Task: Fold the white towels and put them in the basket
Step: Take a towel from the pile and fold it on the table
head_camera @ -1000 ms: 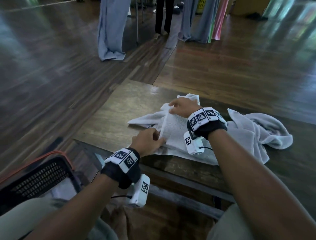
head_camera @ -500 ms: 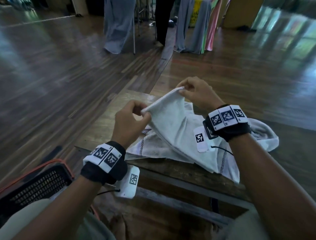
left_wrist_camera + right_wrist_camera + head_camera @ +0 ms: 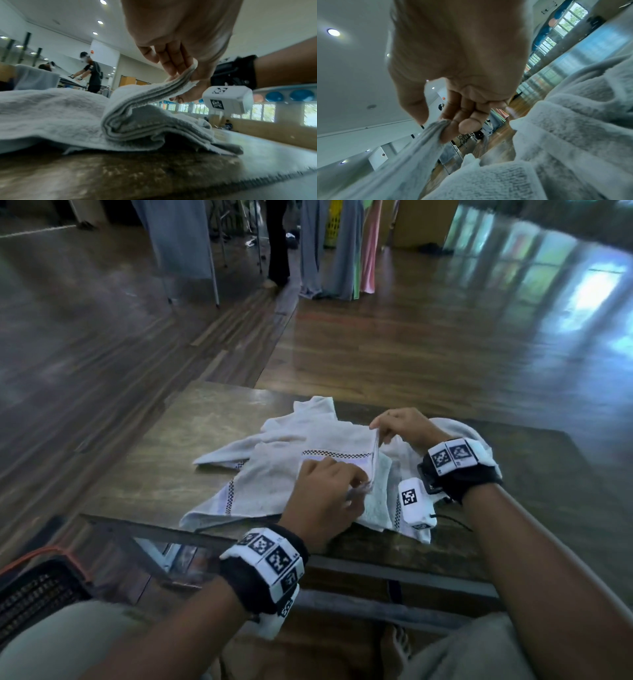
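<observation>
From the head camera, the white towel (image 3: 301, 470) is lying on the wooden table (image 3: 178, 440), right in front of the person. The left hand (image 3: 325, 498) is pinching the near end of the folded edge. The right hand (image 3: 400, 429) is pinching the far end of the same edge. More white cloth (image 3: 459, 429) is bunching up just behind the right hand. The black basket (image 3: 37, 587) is sitting low at the person's left, well apart from the towel.

From the left wrist camera, the left hand's fingers (image 3: 173, 63) and thumb are squeezing a stack of soft layers. The towel (image 3: 130, 108) is drooping down from the pinch and piling on the table. It is looking floppy and light. It is probably not going to break or slip much, but it is likely going to sag wherever nobody is holding it.

From the right wrist camera, the right hand's fingers (image 3: 453, 124) and thumb are pinching the thin towel edge (image 3: 419, 146). The fuzzy cloth heap (image 3: 565, 135) is lying beside it.

The best places to hold are probably the two ends of the folded edge, with all layers pinched together, so the fold is staying neat. Holding the middle would likely let the ends flop open.
</observation>
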{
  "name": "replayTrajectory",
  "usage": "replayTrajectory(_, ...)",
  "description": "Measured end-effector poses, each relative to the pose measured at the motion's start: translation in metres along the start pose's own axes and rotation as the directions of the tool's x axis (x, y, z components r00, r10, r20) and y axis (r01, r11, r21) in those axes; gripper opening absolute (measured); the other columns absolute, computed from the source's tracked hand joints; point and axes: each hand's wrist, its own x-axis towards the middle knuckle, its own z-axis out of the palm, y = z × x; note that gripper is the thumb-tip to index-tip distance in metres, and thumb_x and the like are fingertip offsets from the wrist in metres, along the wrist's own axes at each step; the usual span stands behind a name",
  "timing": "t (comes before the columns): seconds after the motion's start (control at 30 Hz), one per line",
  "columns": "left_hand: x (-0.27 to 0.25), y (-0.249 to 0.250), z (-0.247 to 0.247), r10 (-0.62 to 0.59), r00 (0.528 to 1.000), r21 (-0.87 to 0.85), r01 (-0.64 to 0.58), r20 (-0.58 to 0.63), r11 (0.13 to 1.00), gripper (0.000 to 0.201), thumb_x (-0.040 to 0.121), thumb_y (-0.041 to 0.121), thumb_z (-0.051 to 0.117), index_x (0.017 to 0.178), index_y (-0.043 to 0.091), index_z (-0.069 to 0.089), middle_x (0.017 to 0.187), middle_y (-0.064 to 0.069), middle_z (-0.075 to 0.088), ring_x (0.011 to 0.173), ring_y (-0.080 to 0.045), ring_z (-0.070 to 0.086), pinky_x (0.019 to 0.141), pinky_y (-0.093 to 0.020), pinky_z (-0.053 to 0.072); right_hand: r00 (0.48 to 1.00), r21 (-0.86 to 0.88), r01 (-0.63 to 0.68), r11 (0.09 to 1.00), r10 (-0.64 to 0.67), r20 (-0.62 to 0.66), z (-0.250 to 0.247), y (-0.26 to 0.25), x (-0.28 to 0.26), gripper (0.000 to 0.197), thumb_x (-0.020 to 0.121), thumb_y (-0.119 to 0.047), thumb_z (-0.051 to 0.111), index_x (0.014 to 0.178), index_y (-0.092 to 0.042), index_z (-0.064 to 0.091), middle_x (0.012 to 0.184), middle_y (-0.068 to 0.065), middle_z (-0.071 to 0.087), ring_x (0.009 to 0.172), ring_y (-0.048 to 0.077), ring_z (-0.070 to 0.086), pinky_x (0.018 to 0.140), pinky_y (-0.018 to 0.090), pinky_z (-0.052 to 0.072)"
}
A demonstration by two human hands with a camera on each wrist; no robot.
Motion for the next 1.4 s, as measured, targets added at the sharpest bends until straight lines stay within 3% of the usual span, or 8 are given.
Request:
replayTrajectory(0.27, 0.006, 0.015, 0.054, 0.124, 0.984, 0.139, -0.142, 0.131, 0.980, 0.019, 0.064, 0.019, 0.071, 0.080, 0.020, 0.061, 0.073, 0.006, 0.064, 0.070, -0.020, 0.057, 0.071, -0.030, 0.029, 0.997, -0.101, -0.074, 0.992, 0.071, -0.036, -0.010, 0.043, -0.008, 0.007, 0.084, -0.008, 0.065, 0.090, -0.007, 0.063, 0.073, 0.009, 0.065, 0.064, 0.013, 0.058, 0.065, 0.018, 0.051)
replayTrajectory(0.37, 0.007, 0.016, 0.062, 0.135, 0.974, 0.175, -0.167, 0.183, 0.970, 0.008, 0.071, 0.022, 0.061, 0.079, 0.020, 0.061, 0.070, 0.006, 0.064, 0.068, -0.018, 0.057, 0.071, -0.029, 0.030, 0.996, -0.128, -0.066, 0.990, 0.058, -0.064, -0.007, 0.057, -0.005, 0.014, 0.080, -0.010, 0.069, 0.076, -0.020, 0.061, 0.092, 0.019, 0.070, 0.077, 0.020, 0.062, 0.081, 0.039, 0.052)
replayTrajectory(0.6, 0.000, 0.018, 0.073, 0.100, 0.924, 0.200, -0.184, 0.369, 0.962, 0.025, 0.081, 0.029, 0.039, 0.078, 0.020, 0.062, 0.067, 0.006, 0.065, 0.067, -0.018, 0.058, 0.073, -0.031, 0.031, 0.996, -0.292, -0.045, 0.955, 0.020, -0.087, 0.002, 0.072, -0.002, 0.010, 0.076, -0.010, 0.072, 0.079, -0.016, 0.065, 0.075, 0.000, 0.065, 0.075, 0.012, 0.058, 0.086, 0.039, 0.048)
replayTrajectory(0.73, 0.015, 0.020, 0.058, 0.031, 0.945, 0.167, -0.090, 0.327, 0.982, 0.021, 0.088, 0.035, 0.048, 0.093, 0.024, 0.065, 0.080, 0.005, 0.068, 0.081, -0.016, 0.059, 0.086, -0.033, 0.032, 0.997, -0.392, -0.067, 0.918, 0.044, -0.066, 0.001, 0.075, 0.000, 0.010, 0.079, -0.021, 0.069, 0.089, -0.020, 0.067, 0.068, -0.016, 0.053, 0.085, 0.012, 0.054, 0.092, 0.039, 0.037)
replayTrajectory(0.87, 0.047, -0.009, 0.036, -0.130, 0.979, 0.228, 0.092, 0.156, 0.969, 0.019, 0.091, 0.032, 0.045, 0.096, 0.026, 0.062, 0.101, 0.010, 0.064, 0.101, -0.013, 0.051, 0.091, -0.033, 0.018, 0.996, -0.532, -0.036, 0.846, 0.075, 0.052, 0.003, 0.079, -0.001, 0.040, 0.084, -0.027, 0.062, 0.050, -0.020, 0.042, 0.056, -0.007, 0.036, 0.057, 0.009, 0.034, 0.078, 0.039, 0.020)
replayTrajectory(1.0, 0.062, -0.041, 0.023, -0.244, 0.948, 0.274, 0.184, 0.203, 0.944, 0.017, 0.091, 0.032, 0.045, 0.096, 0.031, 0.061, 0.111, 0.015, 0.061, 0.113, -0.011, 0.043, 0.093, -0.036, 0.013, 0.996, -0.521, -0.046, 0.853, 0.079, 0.042, -0.001, 0.076, -0.006, 0.040, 0.082, -0.028, 0.064, 0.052, -0.022, 0.036, 0.057, -0.007, 0.037, 0.060, 0.011, 0.036, 0.077, 0.038, 0.025)
replayTrajectory(1.17, 0.072, -0.042, 0.011, -0.236, 0.953, 0.223, 0.192, 0.191, 0.956, 0.021, 0.090, 0.040, 0.048, 0.107, 0.032, 0.059, 0.118, 0.017, 0.057, 0.123, -0.009, 0.040, 0.095, -0.036, 0.013, 1.000, -0.387, 0.006, 0.922, 0.006, 0.030, -0.016, 0.056, -0.027, 0.013, 0.082, -0.020, 0.065, 0.086, -0.009, 0.061, 0.071, -0.004, 0.052, 0.067, 0.010, 0.047, 0.066, 0.025, 0.037)
replayTrajectory(1.4, 0.093, -0.027, -0.017, -0.118, 0.954, 0.024, 0.116, 0.275, 0.993, 0.055, 0.083, 0.046, 0.063, 0.132, 0.026, 0.049, 0.130, 0.009, 0.053, 0.134, -0.013, 0.029, 0.112, -0.032, 0.017, 0.930, -0.201, 0.332, 0.921, -0.355, -0.090, -0.024, -0.005, -0.070, 0.016, 0.077, -0.009, 0.070, 0.089, -0.009, 0.061, 0.084, 0.001, 0.064, 0.075, 0.009, 0.058, 0.071, 0.013, 0.047)
